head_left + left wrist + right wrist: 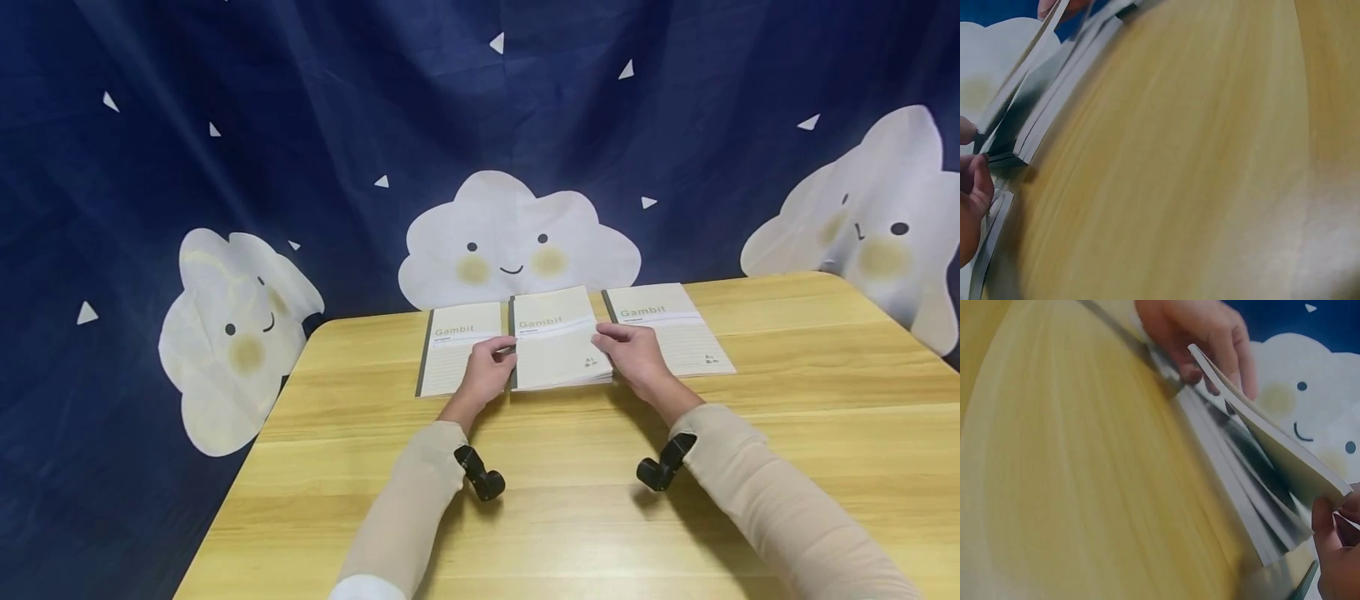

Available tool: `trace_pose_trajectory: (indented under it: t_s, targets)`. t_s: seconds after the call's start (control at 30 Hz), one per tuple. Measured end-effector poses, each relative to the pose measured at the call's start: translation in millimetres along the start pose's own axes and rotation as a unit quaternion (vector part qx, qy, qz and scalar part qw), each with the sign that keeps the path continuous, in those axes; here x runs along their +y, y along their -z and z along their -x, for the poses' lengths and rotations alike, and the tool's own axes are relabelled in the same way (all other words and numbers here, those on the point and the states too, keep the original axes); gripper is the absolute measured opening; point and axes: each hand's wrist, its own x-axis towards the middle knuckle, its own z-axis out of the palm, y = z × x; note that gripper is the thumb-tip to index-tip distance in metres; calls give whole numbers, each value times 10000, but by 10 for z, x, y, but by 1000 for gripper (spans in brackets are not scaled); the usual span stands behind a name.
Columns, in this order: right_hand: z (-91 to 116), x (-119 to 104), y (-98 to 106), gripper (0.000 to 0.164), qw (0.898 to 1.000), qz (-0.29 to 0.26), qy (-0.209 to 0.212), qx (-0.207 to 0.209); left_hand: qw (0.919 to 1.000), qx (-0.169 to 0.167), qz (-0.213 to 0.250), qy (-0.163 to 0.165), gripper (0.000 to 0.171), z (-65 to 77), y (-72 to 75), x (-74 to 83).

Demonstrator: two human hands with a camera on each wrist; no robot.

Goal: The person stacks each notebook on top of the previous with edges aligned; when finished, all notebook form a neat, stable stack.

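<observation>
A cream "Gambit" notebook (555,354) with a dark spine strip is held between both hands over the middle pile. My left hand (487,371) pinches it at the spine side, and my right hand (633,354) pinches the opposite edge. Seen from the right wrist, the raised notebook (1272,431) slants above the stacked notebooks (1229,481), with a gap between them. The left wrist view shows finger and thumb of the left hand (969,200) at the notebook's corner.
Matching notebooks lie on either side, one group at the left (450,362) and one at the right (667,329). All are near the far edge of the wooden table (562,500). A dark blue curtain (337,100) with white clouds hangs behind.
</observation>
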Motion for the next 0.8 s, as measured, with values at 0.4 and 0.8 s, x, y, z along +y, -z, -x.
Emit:
trace_pose_trajectory:
  t_s: [0.4, 0.8]
  targets:
    - [-142, 58, 5, 35, 9829, 1747, 561, 149, 9870, -1067, -1190, -139, 42, -96, -16, 99]
    - [-209, 80, -46, 12, 9633, 2560, 802, -43, 9724, -1178, -1992, -294, 44, -184, -43, 127]
